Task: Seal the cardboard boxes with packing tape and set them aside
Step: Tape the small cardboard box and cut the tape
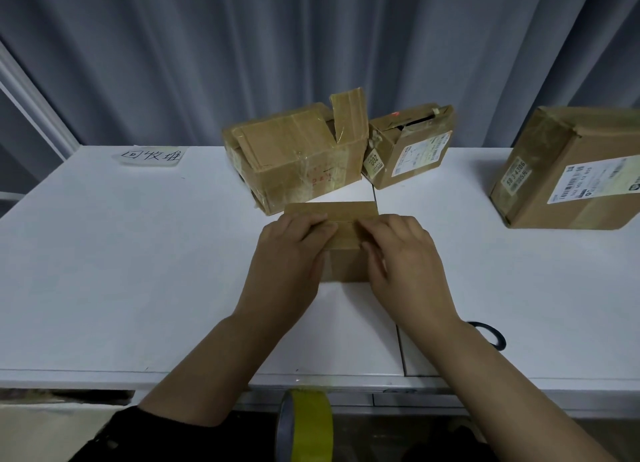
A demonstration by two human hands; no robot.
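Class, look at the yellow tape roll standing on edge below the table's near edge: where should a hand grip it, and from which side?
Probably from above: pinch the yellow tape roll across its width, thumb on one flat side, fingers on the other. It stands on edge with its curved top exposed, and its lower part is out of frame.

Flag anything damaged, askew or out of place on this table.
The big box at the back is battered: one flap sticks up and its lower corner is ragged. The labelled box beside it gapes at the top. Nothing spilled.
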